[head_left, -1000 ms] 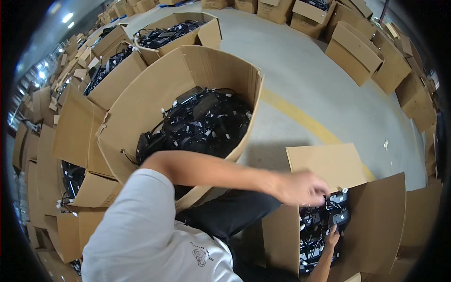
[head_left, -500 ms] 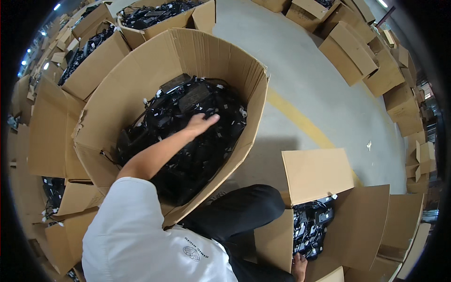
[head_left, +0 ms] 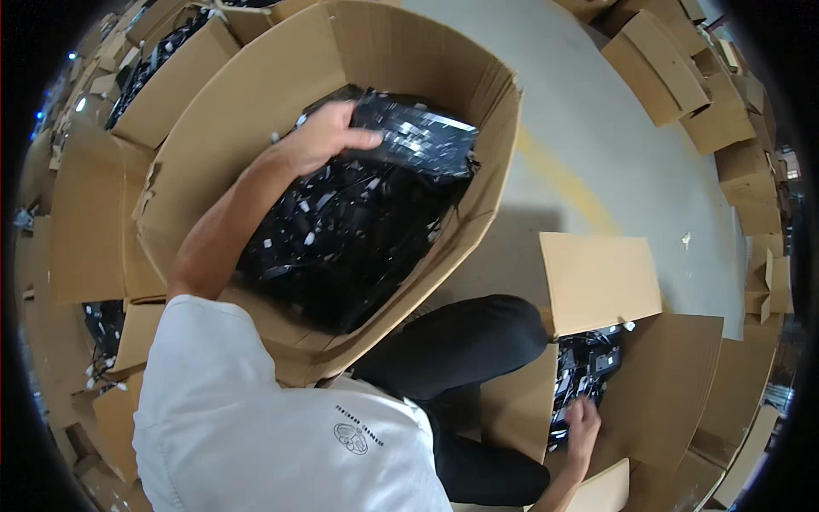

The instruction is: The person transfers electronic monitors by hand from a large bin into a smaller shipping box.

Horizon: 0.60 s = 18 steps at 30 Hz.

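Note:
In the large carton (head_left: pixel 256 94), my left hand (head_left: pixel 328 136) grips the left end of a flat, black rectangular casing (head_left: pixel 422 136), slightly blurred by motion. Its thumb lies across the top face. Under it is a heap of black electronic parts (head_left: pixel 350 239) with cables and small white connectors. At the lower right, my right hand (head_left: pixel 583 422) is over a smaller open carton (head_left: pixel 661 401), by the black parts (head_left: pixel 589 367) inside. Its fingers are curled in, and what they hold, if anything, cannot be made out.
More cartons (head_left: pixel 98 222) crowd the left side, some holding similar black parts. Others (head_left: pixel 657 68) line the far right. A grey floor (head_left: pixel 563 111) with a yellow stripe (head_left: pixel 572 183) runs between. My knee (head_left: pixel 478 337) stands between the two cartons.
My left hand has gone from reaching open over the heap to gripping the black casing, farther back. My right hand has risen over the smaller carton's parts. The view has shifted.

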Tool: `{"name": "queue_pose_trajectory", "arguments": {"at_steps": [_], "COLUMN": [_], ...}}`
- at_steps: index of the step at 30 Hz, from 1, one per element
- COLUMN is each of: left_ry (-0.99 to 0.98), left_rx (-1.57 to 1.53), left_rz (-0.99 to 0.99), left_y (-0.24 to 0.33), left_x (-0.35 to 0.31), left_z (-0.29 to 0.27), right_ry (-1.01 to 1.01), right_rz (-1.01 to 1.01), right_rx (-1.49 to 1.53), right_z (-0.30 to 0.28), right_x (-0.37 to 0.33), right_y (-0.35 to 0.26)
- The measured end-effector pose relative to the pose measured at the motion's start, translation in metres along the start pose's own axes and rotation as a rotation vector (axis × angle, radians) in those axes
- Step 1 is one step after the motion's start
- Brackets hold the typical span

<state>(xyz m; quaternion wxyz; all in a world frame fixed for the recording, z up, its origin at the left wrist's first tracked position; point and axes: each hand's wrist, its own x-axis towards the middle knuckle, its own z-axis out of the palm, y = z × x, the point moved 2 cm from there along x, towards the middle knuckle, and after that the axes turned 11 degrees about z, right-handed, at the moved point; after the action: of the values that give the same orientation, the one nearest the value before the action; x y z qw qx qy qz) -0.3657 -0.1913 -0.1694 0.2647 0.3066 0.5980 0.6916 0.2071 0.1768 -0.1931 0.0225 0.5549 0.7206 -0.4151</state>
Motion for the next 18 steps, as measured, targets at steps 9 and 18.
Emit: {"name": "queue_pose_trajectory", "arguments": {"at_steps": [9, 18], "left_ry": [-0.320, 0.005], "left_rx": [-0.127, 0.276], "left_rz": [0.166, -0.406], "left_y": [0.077, -0.147], "left_x": [-0.022, 0.011], "left_z": [0.146, 0.044], "right_ry": [-0.358, 0.065], "right_rz": [-0.575, -0.377], "right_rx": [0.758, 1.244], "right_z": [0.129, 0.040], "right_x": [-0.069, -0.054], "right_y": [-0.284, -0.177]}}
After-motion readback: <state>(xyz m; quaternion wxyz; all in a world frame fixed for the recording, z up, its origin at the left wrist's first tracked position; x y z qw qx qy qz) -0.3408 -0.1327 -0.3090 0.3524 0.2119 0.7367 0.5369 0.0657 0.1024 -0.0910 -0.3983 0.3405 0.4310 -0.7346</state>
